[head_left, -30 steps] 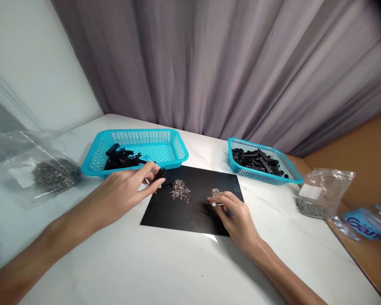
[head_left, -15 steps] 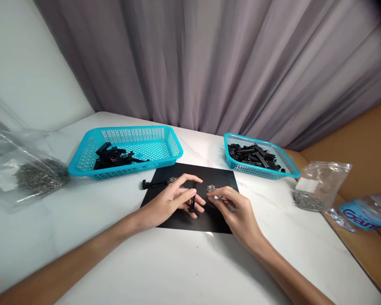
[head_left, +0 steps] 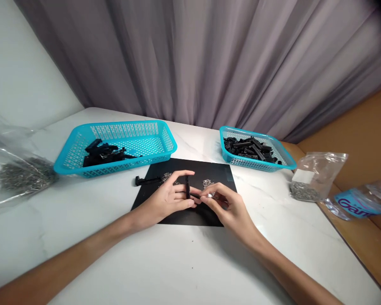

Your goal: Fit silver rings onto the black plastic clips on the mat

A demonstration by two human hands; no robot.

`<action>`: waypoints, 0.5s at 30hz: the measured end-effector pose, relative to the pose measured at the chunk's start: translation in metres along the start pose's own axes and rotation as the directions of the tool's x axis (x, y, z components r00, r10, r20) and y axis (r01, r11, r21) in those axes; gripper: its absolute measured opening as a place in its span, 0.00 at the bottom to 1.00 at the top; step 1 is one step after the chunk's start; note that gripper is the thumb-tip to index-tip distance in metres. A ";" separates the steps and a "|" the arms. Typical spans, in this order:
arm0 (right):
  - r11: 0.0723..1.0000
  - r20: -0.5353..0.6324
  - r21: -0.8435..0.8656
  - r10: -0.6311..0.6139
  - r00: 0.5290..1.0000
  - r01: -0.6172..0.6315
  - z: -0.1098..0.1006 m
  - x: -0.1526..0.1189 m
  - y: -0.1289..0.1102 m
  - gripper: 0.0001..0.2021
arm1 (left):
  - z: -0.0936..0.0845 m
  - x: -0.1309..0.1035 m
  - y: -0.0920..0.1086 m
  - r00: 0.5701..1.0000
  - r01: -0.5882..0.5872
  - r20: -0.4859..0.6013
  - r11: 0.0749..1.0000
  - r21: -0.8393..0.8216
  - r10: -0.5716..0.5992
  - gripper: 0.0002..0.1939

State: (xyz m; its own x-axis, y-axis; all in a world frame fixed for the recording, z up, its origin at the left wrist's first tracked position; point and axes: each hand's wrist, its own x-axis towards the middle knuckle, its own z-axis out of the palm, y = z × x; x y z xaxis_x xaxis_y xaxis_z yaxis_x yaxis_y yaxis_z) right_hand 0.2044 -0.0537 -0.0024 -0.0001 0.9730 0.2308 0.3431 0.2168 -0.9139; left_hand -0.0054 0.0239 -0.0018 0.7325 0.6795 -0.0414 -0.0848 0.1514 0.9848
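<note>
My left hand (head_left: pixel 165 199) is closed around a slim black plastic part (head_left: pixel 187 187), held upright between fingers and thumb above the black mat (head_left: pixel 206 218). My right hand (head_left: pixel 230 204) pinches something small, with its fingertips right up against the left hand's fingers and close to the part. A white bit (head_left: pixel 209 195) shows between the right fingers; the rest of what they hold is hidden. Behind the right hand lies a small heap of shiny metal pieces (head_left: pixel 207 183). Another metal heap (head_left: pixel 167 177) and a second black part (head_left: pixel 146 181) lie beyond the left hand.
A blue basket (head_left: pixel 130 166) with black parts stands at the back left, another blue basket (head_left: pixel 257 165) of them at the back right. Clear bags of metal pieces, one left (head_left: pixel 25 178) and one right (head_left: pixel 305 190), flank the table. A plastic bottle (head_left: pixel 362 201) lies far right.
My right hand has moved left, bringing its fingertips to the left hand. The black part has turned in the left hand, and the thumb has shifted lower. The whole view has shifted slightly.
</note>
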 end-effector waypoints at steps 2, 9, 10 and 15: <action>0.997 0.020 0.057 0.041 0.999 -0.042 0.000 0.001 0.000 0.11 | -0.001 0.000 -0.002 1.000 0.011 0.005 0.999 -0.049 -0.010 0.34; 0.978 0.033 0.169 0.118 0.993 -0.121 0.002 0.005 0.000 0.13 | -0.002 -0.002 -0.003 0.998 0.050 -0.052 0.998 0.048 -0.048 0.32; 0.977 0.025 0.170 0.124 0.992 -0.127 0.002 0.005 0.000 0.14 | -0.002 -0.002 -0.005 0.998 0.039 -0.042 0.998 0.054 -0.037 0.32; 0.978 0.024 0.145 0.149 0.989 -0.151 0.002 0.005 0.001 0.15 | 0.000 0.000 -0.013 1.000 -0.021 0.011 0.994 0.104 0.020 0.34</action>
State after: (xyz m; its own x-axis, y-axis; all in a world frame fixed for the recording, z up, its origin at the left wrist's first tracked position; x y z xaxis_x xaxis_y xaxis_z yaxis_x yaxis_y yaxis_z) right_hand 0.2027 -0.0486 -0.0029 0.0284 0.9961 0.0838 0.1997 0.0765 -0.9769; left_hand -0.0050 0.0220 -0.0142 0.7381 0.6744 -0.0201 -0.0290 0.0615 0.9977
